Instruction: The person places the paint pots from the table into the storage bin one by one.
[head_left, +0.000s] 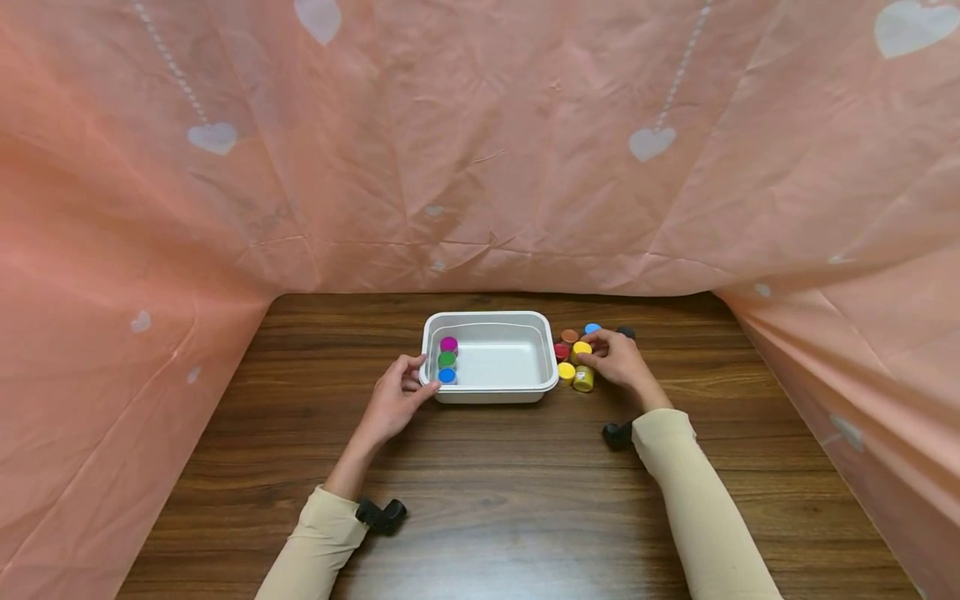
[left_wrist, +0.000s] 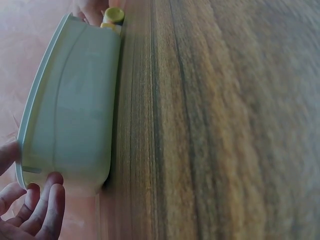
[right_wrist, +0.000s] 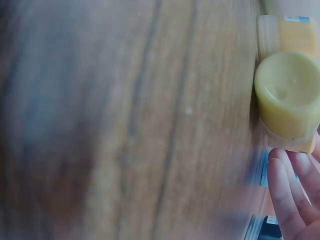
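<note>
Jar (head_left: 582, 348), yellow-lidded, sits pinched within right grip (head_left: 618, 360) — left grip (head_left: 392, 400) pinches tray (head_left: 495, 389) by its rim.

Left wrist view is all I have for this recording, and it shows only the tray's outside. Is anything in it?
Observer: Yes. In the head view, the white tray holds a magenta-lidded jar, a green-lidded jar and a blue-lidded jar, in a row at its left end.
Operator: Past the far end I get part of another hand and some yellow. What are its fingers doing?
Observer: The head view shows the right hand pinching a yellow-lidded jar between thumb and fingers.
Operator: Only yellow over there?
Observer: No, a brown lid and a red lid also show just outside the tray's right side.
</note>
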